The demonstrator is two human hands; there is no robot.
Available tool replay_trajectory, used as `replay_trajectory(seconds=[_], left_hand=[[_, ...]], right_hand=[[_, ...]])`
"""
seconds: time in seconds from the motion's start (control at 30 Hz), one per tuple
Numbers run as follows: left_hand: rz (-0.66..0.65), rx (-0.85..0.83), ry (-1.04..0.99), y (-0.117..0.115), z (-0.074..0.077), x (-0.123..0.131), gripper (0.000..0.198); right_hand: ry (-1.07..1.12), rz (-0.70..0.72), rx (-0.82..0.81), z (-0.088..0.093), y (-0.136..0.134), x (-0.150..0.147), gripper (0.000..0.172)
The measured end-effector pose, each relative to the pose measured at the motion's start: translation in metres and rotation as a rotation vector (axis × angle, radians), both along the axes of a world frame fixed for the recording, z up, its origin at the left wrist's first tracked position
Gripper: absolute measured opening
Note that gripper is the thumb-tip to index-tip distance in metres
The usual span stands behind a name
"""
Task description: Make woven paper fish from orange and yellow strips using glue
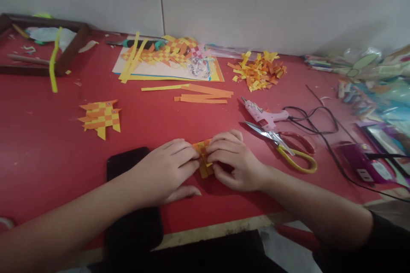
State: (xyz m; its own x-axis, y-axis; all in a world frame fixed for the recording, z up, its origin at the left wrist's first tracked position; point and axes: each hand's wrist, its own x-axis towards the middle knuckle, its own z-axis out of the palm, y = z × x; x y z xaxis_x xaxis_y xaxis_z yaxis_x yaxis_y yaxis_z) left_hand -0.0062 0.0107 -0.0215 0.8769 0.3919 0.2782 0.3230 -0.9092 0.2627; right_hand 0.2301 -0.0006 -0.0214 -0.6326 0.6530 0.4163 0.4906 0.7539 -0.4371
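Between my two hands, low over the red table, is a small woven piece of orange and yellow paper strips (204,158), partly covered by fingers. My right hand (235,162) pinches its right side, fingers bent. My left hand (174,168) rests at its left edge with fingertips on the paper and the thumb stretched out below. A finished-looking woven paper fish (101,118) with two small eyes lies to the left. Loose orange paper strips (205,94) lie beyond my hands. Under my left forearm is a black phone-like slab (128,160).
Scissors (285,143) and a pink glue gun (264,115) with a black cord lie right of my hands. Paper scraps (258,70) are heaped behind. Woven pieces (173,53) rest on paper sheets. A brown tray (72,47) stands back left, a purple power socket (365,164) at right.
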Motion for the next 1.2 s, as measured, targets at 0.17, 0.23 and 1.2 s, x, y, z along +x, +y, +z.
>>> replay_trajectory(seconds=[0.17,0.23,1.2], left_hand=[[-0.006,-0.015,-0.013,0.001,-0.002,0.000,0.052],[-0.010,-0.018,-0.015,0.001,-0.002,0.000,0.052],[-0.012,-0.048,-0.030,0.000,-0.001,-0.002,0.048]], right_hand=[[0.007,0.019,0.026,0.001,-0.001,-0.001,0.011],[-0.001,0.025,0.019,0.001,-0.001,-0.001,0.011],[0.019,-0.387,-0.088,0.009,0.012,0.033,0.009]])
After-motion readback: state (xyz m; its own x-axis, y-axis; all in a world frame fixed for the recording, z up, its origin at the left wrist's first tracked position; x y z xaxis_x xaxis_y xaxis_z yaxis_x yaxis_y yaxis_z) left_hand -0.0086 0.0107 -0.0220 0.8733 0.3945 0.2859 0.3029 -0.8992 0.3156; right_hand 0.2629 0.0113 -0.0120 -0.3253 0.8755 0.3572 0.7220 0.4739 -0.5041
